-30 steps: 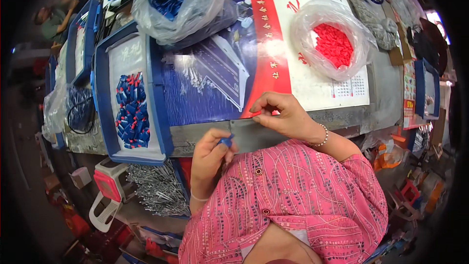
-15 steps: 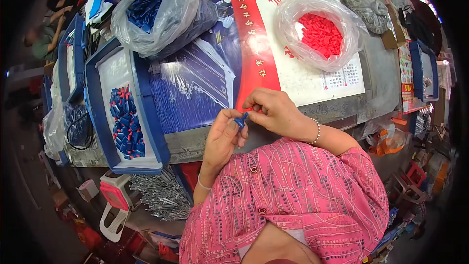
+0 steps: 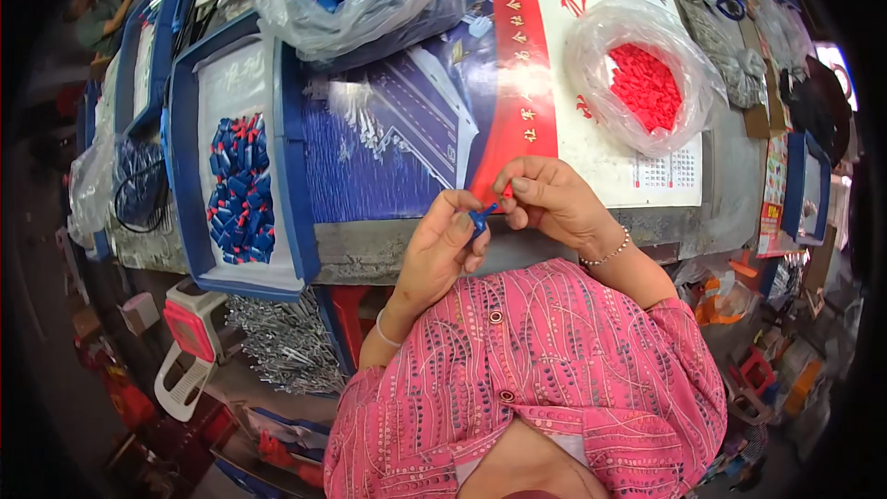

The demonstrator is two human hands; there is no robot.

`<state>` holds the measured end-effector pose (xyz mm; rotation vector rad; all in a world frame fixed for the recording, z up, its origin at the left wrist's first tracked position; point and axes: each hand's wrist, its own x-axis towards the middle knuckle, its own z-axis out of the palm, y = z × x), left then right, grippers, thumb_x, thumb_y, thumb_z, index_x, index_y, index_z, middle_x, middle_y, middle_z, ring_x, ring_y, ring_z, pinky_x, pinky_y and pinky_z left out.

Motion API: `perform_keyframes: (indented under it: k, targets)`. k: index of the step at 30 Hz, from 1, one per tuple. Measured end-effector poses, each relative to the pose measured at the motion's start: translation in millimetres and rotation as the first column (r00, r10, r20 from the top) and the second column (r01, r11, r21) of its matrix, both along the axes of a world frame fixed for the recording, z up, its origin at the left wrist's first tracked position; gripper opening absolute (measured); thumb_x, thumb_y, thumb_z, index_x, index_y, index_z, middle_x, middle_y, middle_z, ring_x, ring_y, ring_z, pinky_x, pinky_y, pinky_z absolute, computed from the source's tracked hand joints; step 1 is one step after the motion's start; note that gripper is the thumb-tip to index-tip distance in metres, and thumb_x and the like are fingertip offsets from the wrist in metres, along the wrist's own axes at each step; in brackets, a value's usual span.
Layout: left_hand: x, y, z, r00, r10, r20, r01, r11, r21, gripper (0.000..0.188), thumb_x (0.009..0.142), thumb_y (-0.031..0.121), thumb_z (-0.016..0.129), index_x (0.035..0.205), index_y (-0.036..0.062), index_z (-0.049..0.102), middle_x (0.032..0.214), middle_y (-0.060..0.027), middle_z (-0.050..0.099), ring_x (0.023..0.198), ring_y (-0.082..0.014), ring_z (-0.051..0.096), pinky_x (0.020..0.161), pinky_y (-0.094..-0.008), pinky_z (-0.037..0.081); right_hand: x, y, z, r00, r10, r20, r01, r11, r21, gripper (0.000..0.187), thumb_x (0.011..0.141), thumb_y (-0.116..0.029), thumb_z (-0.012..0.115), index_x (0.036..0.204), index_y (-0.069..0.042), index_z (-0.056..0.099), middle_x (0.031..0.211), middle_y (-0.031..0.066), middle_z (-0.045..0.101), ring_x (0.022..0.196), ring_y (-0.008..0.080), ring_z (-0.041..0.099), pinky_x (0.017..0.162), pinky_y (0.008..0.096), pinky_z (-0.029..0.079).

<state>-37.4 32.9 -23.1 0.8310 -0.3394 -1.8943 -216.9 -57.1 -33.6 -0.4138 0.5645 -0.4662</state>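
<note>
While the left hand (image 3: 436, 248) pinches a small stemmed blue plastic piece (image 3: 478, 221), the right hand (image 3: 557, 200), just beside it, pinches a tiny red plastic piece (image 3: 508, 192).

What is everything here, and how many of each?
blue piece: one, blue, left hand
red piece: one, red, right hand
trays: at least three, blue, left and far right
piled pieces: many, blue and red, biggest tray
bag of blue pieces: one, clear, upper left
bag of red pieces: one, clear, upper right
poster: one, blue, red and white, centre
metal rods: many, silver, lower left
stool: one, white and red, lower left
edge clutter: uncountable, mixed colours, all around
bead bracelet: one, pale, right wrist
shirt: one, pink, bottom
hands: two, bare, middle
</note>
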Motion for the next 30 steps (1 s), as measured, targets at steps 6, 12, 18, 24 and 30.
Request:
perform_keyframes:
  k: [6,12,18,24,30]
  targets:
    - [0.5,-2.3,1.7,0.999,0.018,0.032,-0.018,1.000,-0.001,0.018,0.096,0.022,0.045,0.108,0.0101,0.041,0.072,-0.0049,0.046,0.057,-0.0099,0.040,0.053,-0.0200,0.034,8.7,2.1,0.6,0.999,-0.022,0.033,0.022,0.999,0.024,0.020,0.088,-0.017,0.059,0.100,-0.001,0.061,0.084,0.0044,0.062,0.068,0.0085,0.053,0.062,0.0218,0.045]
    - [0.9,-2.3,0.8,0.996,0.024,0.088,-0.023,1.000,-0.010,0.019,0.095,0.023,0.047,0.107,0.0100,0.041,0.073,-0.0043,0.047,0.058,-0.0087,0.040,0.052,-0.0186,0.033,12.6,2.7,5.3,1.000,-0.022,0.002,0.023,0.998,-0.056,0.019,0.087,-0.017,0.060,0.097,-0.001,0.061,0.084,0.0038,0.062,0.068,0.0077,0.052,0.064,0.0208,0.044]
    - [0.5,-2.2,-0.3,0.983,0.028,0.183,-0.018,0.998,-0.055,0.018,0.094,0.020,0.049,0.106,0.0087,0.040,0.074,-0.0029,0.048,0.059,-0.0072,0.040,0.052,-0.0177,0.033,10.2,4.9,12.1,0.989,-0.051,-0.139,0.010,0.960,-0.281,0.013,0.087,-0.010,0.059,0.095,0.001,0.059,0.083,0.0053,0.060,0.068,0.0093,0.056,0.064,0.0217,0.047]
    - [2.5,-2.0,10.0,0.954,-0.032,0.297,0.060,0.994,-0.086,0.018,0.093,0.017,0.050,0.105,0.0082,0.039,0.074,-0.0015,0.048,0.058,-0.0052,0.039,0.051,-0.0172,0.032,5.0,14.6,17.0,0.944,-0.158,-0.291,-0.107,0.685,-0.720,0.010,0.085,0.000,0.058,0.093,0.006,0.056,0.087,0.0122,0.058,0.070,0.0135,0.061,0.063,0.0227,0.050]
    - [7.5,-1.9,7.5,0.984,-0.143,0.106,0.149,0.987,-0.057,0.020,0.094,0.019,0.049,0.104,0.0064,0.038,0.075,-0.0021,0.048,0.060,-0.0052,0.042,0.053,-0.0172,0.035,1.0,17.9,17.7,0.950,-0.221,-0.219,-0.092,0.474,-0.876,0.011,0.083,-0.002,0.061,0.091,0.003,0.057,0.086,0.0126,0.061,0.068,0.0160,0.062,0.061,0.0250,0.051]
